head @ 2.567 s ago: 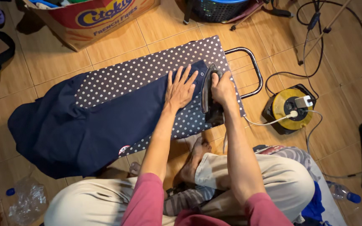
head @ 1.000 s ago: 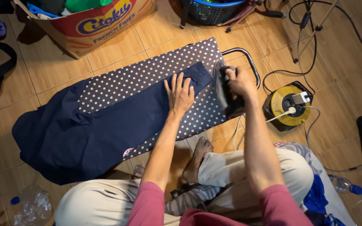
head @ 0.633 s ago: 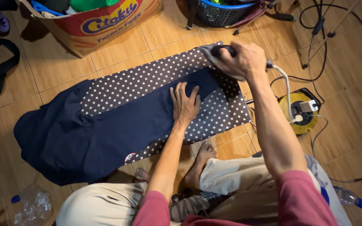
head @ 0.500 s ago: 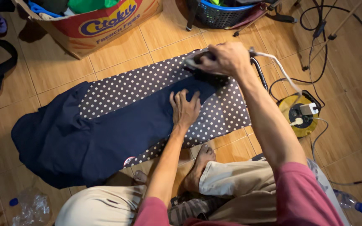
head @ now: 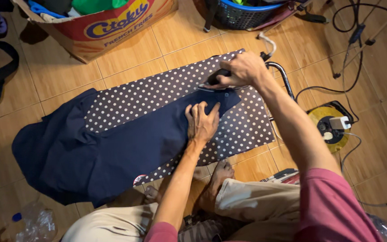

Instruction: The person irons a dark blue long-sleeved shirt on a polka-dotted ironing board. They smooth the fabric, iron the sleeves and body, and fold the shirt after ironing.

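**Ironing a dark garment on a floor-level board**

Seen from above, left to right. At the far left a crushed clear plastic bottle [head: 34, 224] lies on the tiled floor [head: 126, 62]; above it stands a cardboard box [head: 99, 24] filled with clothes. A navy garment [head: 108, 143] spreads over the left and middle of a polka-dot ironing board [head: 247, 130], its bulk gathered in loose folds off the board's left end, while one narrower section lies flat along the board toward the right.

The left hand [head: 202, 123] rests palm-down on this flat section, fingers slightly apart and bent at the tips, holding the cloth in place. Just above and to its right, the right hand [head: 243, 69] is wrapped around the handle of the iron [head: 216, 81], whose soleplate sits on the upper end of the garment, near the board's far edge. The iron lies beyond the left hand's fingertips, near but apart from them.

Judged from the cloth, the section under the hands looks smooth, whereas the bunched part at the left appears still creased, so most of the pressing seems left to do.

At the right, the board's metal frame [head: 285, 80] shows, then a yellow cable reel [head: 328, 130] with a white plug, and loose black cables [head: 350, 40].
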